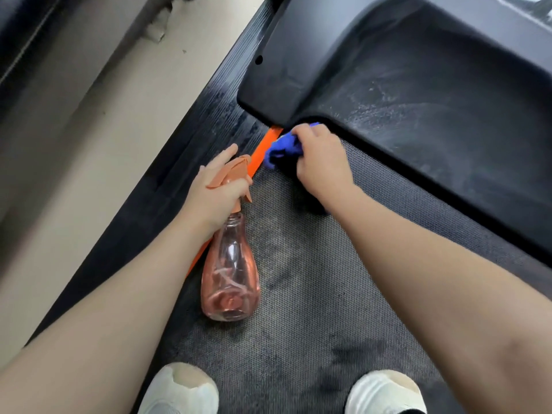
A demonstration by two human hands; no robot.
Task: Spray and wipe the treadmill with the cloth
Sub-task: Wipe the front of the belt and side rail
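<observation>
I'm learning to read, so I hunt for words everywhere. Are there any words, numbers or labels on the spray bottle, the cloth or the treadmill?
None can be read anywhere in this picture.
Clear pink plastic spray bottle held by the left hand: no label or print shows.
Crumpled blue cloth gripped by the right hand: plain.
Black plastic treadmill cover: only dust and streaks.
Grey textured belt and white shoes: no marks.

The right hand (321, 162) gripped a bunched blue cloth (282, 149) against the treadmill belt (313, 279), beside the dusty black motor cover (418, 94). The left hand (216, 191) held a pink spray bottle (230, 273) by its orange trigger head. Two white shoes (179, 389) stood on the belt.
</observation>
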